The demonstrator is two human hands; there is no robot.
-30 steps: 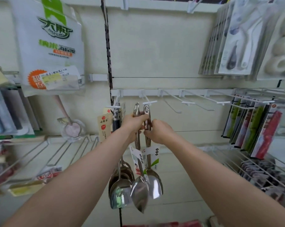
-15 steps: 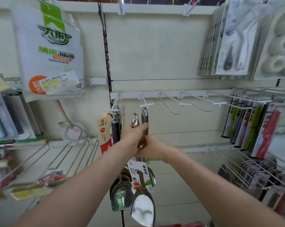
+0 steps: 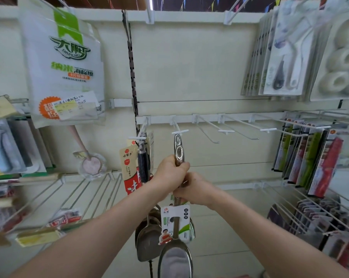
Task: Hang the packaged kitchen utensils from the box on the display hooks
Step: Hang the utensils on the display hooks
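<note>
"Steel, that scoop [image 3: 174, 259]; stiff, weighty at the blade end nearest the camera, and slick, I'd judge; where was it?"

"Upright, blade down, in front of the wall of hooks; a paper card [image 3: 175, 223] sat round its shaft; that would bend or tear, so it was no place to grip."

"And the hands?"

"The right hand [image 3: 195, 189] was clenched round the shaft just above the card; the left hand [image 3: 169, 173] was wrapped round the handle right above it, the two touching; a sound hold, I'd say, high up, so the heavy blade hung below and the hole at the top was left free."

"Was it on the hook?"

"I couldn't tell; the handle's top stood just under the white tip of the hook [image 3: 179, 131]; whether the wire had passed through the hole couldn't be made out; nor whether they held one scoop or two, since a second blade edge showed behind the card, half covered."

"Further back?"

"More scoops [image 3: 147, 237] hung from the next hook to the left; empty hooks [image 3: 225, 131] ran along the rail to the right; the box was out of view; the packets [image 3: 310, 157] at the far right were blurred."
</note>
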